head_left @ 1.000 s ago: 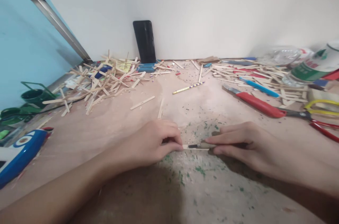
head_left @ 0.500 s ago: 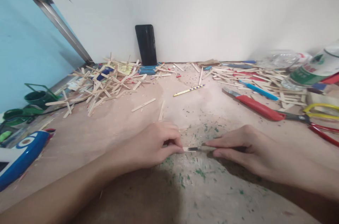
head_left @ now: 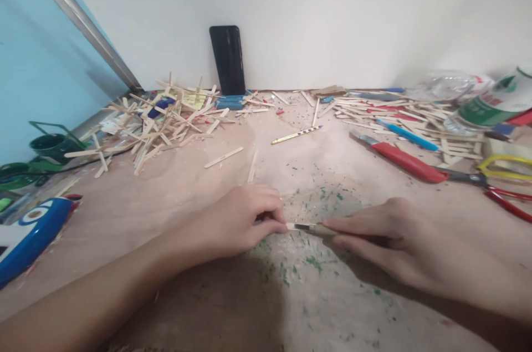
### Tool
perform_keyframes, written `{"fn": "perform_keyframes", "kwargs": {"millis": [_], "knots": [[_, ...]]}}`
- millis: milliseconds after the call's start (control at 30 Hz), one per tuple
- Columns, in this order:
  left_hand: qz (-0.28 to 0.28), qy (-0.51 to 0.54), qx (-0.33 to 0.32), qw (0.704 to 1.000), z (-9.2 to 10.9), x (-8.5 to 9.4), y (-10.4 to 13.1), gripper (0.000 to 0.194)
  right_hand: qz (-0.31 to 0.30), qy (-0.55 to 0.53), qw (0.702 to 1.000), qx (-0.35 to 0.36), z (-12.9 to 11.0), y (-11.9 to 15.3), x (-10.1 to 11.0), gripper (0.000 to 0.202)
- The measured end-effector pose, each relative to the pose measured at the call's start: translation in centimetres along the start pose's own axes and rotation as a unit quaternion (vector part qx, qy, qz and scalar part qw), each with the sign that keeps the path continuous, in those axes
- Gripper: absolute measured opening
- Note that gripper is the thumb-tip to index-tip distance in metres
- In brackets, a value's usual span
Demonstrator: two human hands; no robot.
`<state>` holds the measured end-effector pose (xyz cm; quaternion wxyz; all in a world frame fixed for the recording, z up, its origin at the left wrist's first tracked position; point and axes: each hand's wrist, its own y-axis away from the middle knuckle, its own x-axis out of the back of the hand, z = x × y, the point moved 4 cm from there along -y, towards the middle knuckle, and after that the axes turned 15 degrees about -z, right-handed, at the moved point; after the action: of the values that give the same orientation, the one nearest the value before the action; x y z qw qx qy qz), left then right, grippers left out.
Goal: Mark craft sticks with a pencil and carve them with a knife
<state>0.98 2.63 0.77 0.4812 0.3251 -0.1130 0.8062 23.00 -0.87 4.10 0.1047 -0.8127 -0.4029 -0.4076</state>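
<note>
My left hand [head_left: 249,219] rests low over the table, thumb and fingers pinched on a short pale wooden stick [head_left: 291,226]; most of the stick is hidden in the grip. From the other side, my right hand [head_left: 386,238] is closed round the pale handle of a small craft knife [head_left: 321,229]. Its dark, narrow blade points left and meets the stick just beyond my left fingertips. Whether the edge is cutting in cannot be made out. Green shavings [head_left: 313,262] lie scattered on the table [head_left: 199,296] around both hands.
Craft sticks are heaped at the back left [head_left: 166,125] and back right [head_left: 374,111]. A black phone [head_left: 228,61] leans against the wall. Further right lie scissors with a red sheath [head_left: 409,162], a blue pen [head_left: 409,134] and a plastic bottle [head_left: 494,102]. A striped pencil [head_left: 296,135] lies mid-table.
The whole view has shifted slightly, so the background sits higher in the picture. Both hands keep their grips, and the knife handle now tilts a little more down to the right.
</note>
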Motion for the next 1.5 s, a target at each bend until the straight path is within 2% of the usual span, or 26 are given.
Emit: {"fn": "perform_keyframes", "kwargs": {"millis": [133, 267, 367, 467, 633, 800, 900, 1033, 1100, 1200, 1400, 1500], "knots": [[-0.007, -0.003, 0.004, 1.000, 0.1, 0.0, -0.1, 0.017, -0.008, 0.006, 1.000, -0.019, 0.2, -0.1, 0.2, 0.029], [-0.008, -0.001, -0.001, 1.000, 0.0, 0.0, -0.2, 0.015, 0.017, 0.040, 0.998, 0.045, 0.6, 0.2, 0.4, 0.030], [-0.003, 0.001, 0.001, 1.000, -0.2, -0.1, -0.1, 0.014, 0.001, 0.063, 0.997, 0.054, 1.0, 0.2, 0.0, 0.029], [-0.001, -0.006, 0.007, 1.000, -0.3, -0.2, -0.1, 0.015, -0.028, 0.038, 0.998, 0.030, 1.0, 0.1, -0.4, 0.029], [-0.004, -0.012, 0.004, 1.000, -0.2, -0.2, 0.0, 0.015, -0.021, -0.020, 0.999, 0.034, 0.9, 0.1, -0.1, 0.029], [-0.004, -0.015, 0.003, 1.000, -0.2, -0.3, 0.0, 0.016, -0.020, 0.028, 0.998, 0.059, 1.9, 0.3, -0.3, 0.026], [0.000, -0.014, 0.000, 1.000, -0.1, -0.2, 0.0, 0.017, -0.016, 0.037, 0.997, 0.069, 1.5, 0.3, -0.5, 0.027], [0.002, -0.015, -0.002, 1.000, -0.1, -0.2, -0.1, 0.018, -0.011, 0.073, 0.997, 0.036, -0.1, 0.2, 0.1, 0.028], [0.003, -0.017, -0.003, 1.000, -0.2, -0.3, -0.1, 0.018, -0.008, 0.056, 0.998, 0.035, -0.3, 0.2, 0.3, 0.028], [0.002, -0.020, -0.005, 1.000, -0.3, -0.4, 0.0, 0.017, -0.027, 0.004, 0.999, 0.041, 0.3, 0.1, -0.1, 0.029], [0.004, -0.027, -0.004, 1.000, -0.2, -0.5, 0.1, 0.017, -0.064, -0.040, 0.997, -0.022, 1.7, 0.1, -0.9, 0.031], [-0.001, -0.031, -0.006, 0.999, -0.1, -0.4, 0.1, 0.017, -0.063, -0.031, 0.998, -0.008, 2.0, 0.1, -0.9, 0.031]]}}
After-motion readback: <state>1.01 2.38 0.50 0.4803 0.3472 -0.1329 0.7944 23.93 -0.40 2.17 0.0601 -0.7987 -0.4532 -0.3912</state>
